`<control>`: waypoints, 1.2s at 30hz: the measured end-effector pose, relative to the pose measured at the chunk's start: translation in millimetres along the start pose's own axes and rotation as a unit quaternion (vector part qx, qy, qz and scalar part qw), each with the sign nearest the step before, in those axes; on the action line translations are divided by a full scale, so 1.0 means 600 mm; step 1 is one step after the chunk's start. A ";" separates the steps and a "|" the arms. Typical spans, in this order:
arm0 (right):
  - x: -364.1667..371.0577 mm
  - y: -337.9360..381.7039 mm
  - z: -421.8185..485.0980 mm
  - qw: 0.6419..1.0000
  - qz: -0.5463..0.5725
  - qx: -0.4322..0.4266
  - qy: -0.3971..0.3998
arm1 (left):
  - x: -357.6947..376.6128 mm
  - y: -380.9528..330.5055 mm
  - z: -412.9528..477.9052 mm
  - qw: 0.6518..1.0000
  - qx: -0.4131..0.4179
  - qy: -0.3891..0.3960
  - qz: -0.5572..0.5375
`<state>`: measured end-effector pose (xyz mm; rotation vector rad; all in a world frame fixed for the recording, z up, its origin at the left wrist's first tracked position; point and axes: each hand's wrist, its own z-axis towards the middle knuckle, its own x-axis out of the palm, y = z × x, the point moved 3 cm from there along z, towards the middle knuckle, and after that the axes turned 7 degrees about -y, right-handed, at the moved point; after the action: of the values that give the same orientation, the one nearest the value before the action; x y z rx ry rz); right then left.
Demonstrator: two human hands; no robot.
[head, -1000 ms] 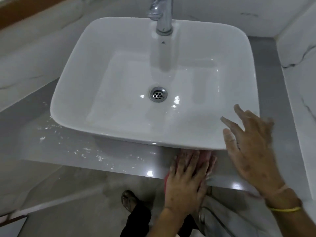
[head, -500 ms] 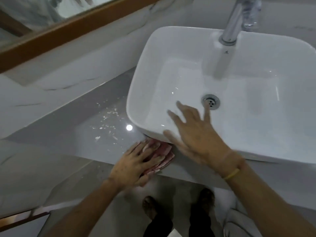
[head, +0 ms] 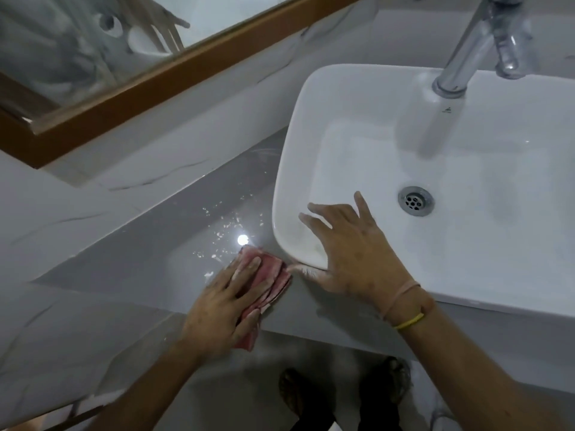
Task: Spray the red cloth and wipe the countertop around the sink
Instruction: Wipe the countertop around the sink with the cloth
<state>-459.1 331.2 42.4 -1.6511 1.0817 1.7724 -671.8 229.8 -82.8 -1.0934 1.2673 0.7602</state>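
A folded red cloth (head: 273,273) lies flat on the grey countertop (head: 149,259), just left of the front left corner of the white basin sink (head: 311,126). My left hand (head: 227,303) presses down on the cloth with the fingers spread over it. My right hand (head: 351,253) rests open on the sink's front left corner, fingers over the rim and thumb below it. White specks (head: 224,228) dot the countertop just beyond the cloth. No spray bottle is in view.
A chrome tap (head: 466,48) rises at the sink's back edge and a drain (head: 415,201) sits in the basin. A wood-framed mirror (head: 130,76) hangs on the marble wall at upper left. My feet (head: 342,396) stand on the floor below the counter edge.
My left hand has slid the cloth leftward along the front of the counter, from under the sink's front edge to past its left corner. My right hand moved left to the sink's left corner.
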 end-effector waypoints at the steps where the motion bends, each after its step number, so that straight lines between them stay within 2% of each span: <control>1: -0.001 0.000 -0.001 1.000 0.002 0.004 -0.002 | -0.001 -0.008 -0.006 0.999 -0.041 -0.011 -0.012; 4: -0.001 0.000 -0.001 1.000 0.004 0.012 -0.012 | -0.001 -0.024 -0.026 0.988 -0.144 -0.041 -0.033; 9: 0.000 -0.002 -0.001 0.999 0.000 0.025 -0.022 | -0.006 -0.026 -0.058 0.959 -0.266 -0.077 -0.052; 13: 0.001 -0.002 0.000 0.999 0.004 0.025 -0.028 | -0.021 0.009 -0.073 0.939 -0.319 -0.116 -0.060; 20: 0.003 -0.004 0.000 0.999 0.016 0.024 -0.042 | -0.040 0.076 -0.060 0.934 -0.345 -0.092 -0.018; 29: 0.003 -0.004 0.001 0.999 0.013 0.030 -0.035 | -0.049 0.158 -0.023 0.892 -0.432 -0.127 -0.035; 32: 0.005 -0.005 0.001 0.999 0.005 0.023 -0.045 | -0.042 0.142 -0.004 0.908 -0.400 -0.122 -0.032; 36: 0.007 -0.005 0.002 0.999 0.011 0.020 -0.047 | -0.040 0.090 0.022 0.943 -0.311 -0.114 -0.030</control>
<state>-457.8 333.0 37.5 -1.5214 1.0904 1.8120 -721.4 263.0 -71.6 -1.4863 0.8014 1.2507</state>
